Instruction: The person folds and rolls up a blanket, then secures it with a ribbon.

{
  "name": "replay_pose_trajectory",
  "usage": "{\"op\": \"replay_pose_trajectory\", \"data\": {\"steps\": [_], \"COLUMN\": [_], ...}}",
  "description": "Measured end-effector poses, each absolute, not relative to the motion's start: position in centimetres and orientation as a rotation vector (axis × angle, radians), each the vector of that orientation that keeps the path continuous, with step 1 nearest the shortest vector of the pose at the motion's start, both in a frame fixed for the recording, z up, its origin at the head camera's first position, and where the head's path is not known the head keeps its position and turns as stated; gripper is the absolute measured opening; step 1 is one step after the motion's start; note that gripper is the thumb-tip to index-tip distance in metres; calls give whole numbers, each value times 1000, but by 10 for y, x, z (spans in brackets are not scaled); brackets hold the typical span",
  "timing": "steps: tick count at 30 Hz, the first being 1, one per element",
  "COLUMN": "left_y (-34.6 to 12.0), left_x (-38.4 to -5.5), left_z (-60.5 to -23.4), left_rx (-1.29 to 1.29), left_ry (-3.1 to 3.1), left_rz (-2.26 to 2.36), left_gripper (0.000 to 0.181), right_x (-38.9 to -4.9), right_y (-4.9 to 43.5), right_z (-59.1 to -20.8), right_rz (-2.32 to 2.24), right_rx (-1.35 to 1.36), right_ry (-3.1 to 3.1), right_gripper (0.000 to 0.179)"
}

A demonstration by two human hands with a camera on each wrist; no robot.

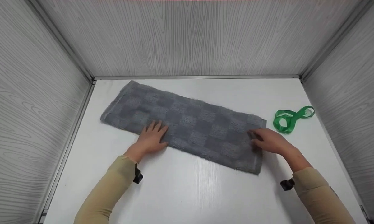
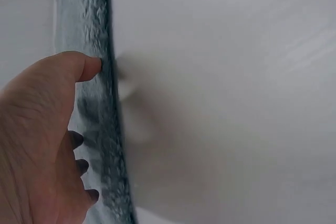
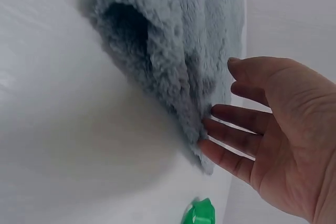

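A grey checkered plush towel, folded into a long strip, lies slanted across the white table. My left hand rests on its near edge with fingers spread flat; the left wrist view shows the thumb at the towel's border. At the right end of the towel, my right hand has its fingertips right at the short edge. In the right wrist view its fingers are loosely extended, with the thumb apart from them. That end shows a fold with a hollow between the layers.
A loosely looped green ribbon lies on the table to the right of the towel. Grey wood-grain panels stand at the back and on both sides, with metal strips along the table's edges.
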State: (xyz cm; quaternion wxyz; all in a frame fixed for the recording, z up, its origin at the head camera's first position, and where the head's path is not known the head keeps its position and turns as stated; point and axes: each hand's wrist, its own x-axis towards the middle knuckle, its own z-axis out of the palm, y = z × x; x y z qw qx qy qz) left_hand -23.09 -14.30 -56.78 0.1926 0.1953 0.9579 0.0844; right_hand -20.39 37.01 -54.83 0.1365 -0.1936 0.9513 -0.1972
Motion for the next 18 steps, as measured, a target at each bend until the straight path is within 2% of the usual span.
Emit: {"op": "replay_pose_trajectory", "data": {"steps": [10, 18], "left_y": [-86, -47], "left_x": [-204, -187], "left_z": [-558, -547], "left_rx": [804, 1055], "left_ry": [2626, 2596], "left_rz": [197, 158], "left_gripper": [81, 74], "right_x": [-227, -242], "right_y": [387, 388], "right_z": [-548, -543], "right_rz": [-582, -533], "right_rx": [-477, -439], "right_ry": [2771, 2767], "right_gripper": [47, 48]}}
